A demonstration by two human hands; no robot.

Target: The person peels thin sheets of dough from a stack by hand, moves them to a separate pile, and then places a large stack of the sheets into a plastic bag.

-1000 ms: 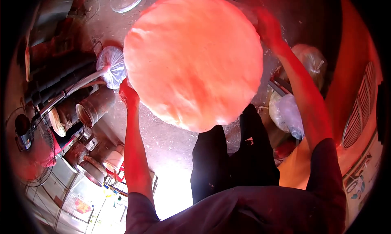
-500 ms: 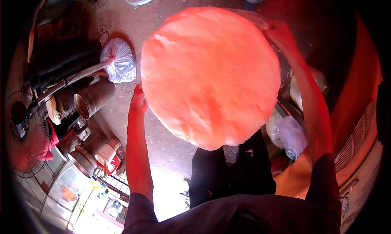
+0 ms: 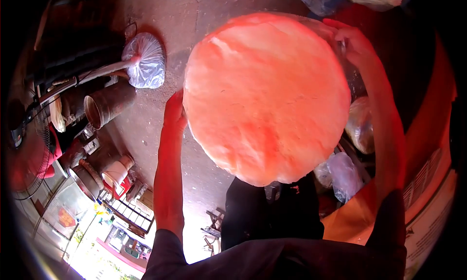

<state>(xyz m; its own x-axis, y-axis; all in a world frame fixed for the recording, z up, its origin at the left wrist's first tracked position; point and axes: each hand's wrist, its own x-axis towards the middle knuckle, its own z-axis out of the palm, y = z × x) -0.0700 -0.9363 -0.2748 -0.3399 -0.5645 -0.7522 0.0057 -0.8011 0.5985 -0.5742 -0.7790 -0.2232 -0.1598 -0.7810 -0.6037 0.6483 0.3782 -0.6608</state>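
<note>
A large, round, pale disc with a wrinkled face fills the middle of the head view, tinted red-orange by the light. Clear plastic shows around its upper right edge, like a bag over it. My left hand is closed on the disc's left edge, its fingertips partly hidden behind. At the upper right, my right hand pinches the loose plastic, with one finger stretched out along it. The disc is held up in front of my legs, above the floor.
A tied clear plastic bag is on the left, near a tilted metal bucket. Below these are a pot and a fan. Filled plastic bags lie at the right, beside an orange surface.
The disc and both hands have shifted right and slightly down in the view. A finger of my right hand now stretches out along the plastic. More bags show at the top right.
</note>
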